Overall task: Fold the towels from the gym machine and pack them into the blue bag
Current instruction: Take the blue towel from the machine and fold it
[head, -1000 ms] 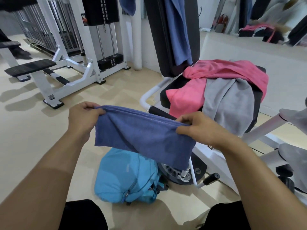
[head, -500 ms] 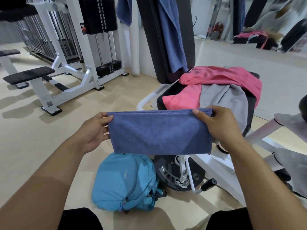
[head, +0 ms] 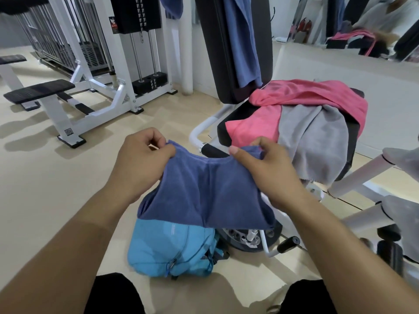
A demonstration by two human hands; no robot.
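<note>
- Pale gym floor (head: 45,189) runs under everything I see, with a white weight machine (head: 108,71) far off to the left of the padded seat (head: 353,137).
- I take that black padded seat as my landmark: a pink towel (head: 301,98) and a grey towel (head: 317,141) lie heaped on it, the grey one draping over its front edge.
- Behind the seat, another blue towel (head: 242,41) hangs down the upright black backrest (head: 215,53).
- In front of the seat, my 2 hands hold a dark blue towel (head: 208,193) in the air by its top edge, and it sags in folds between them.
- My left hand (head: 140,164) pinches 1 upper corner, fingers curled tight on the cloth.
- My right hand (head: 267,173) grips the other upper corner, thumb on the near face.
- Below the held towel, on the floor in front of the seat, sits the blue bag (head: 172,248), partly hidden by the cloth.
</note>
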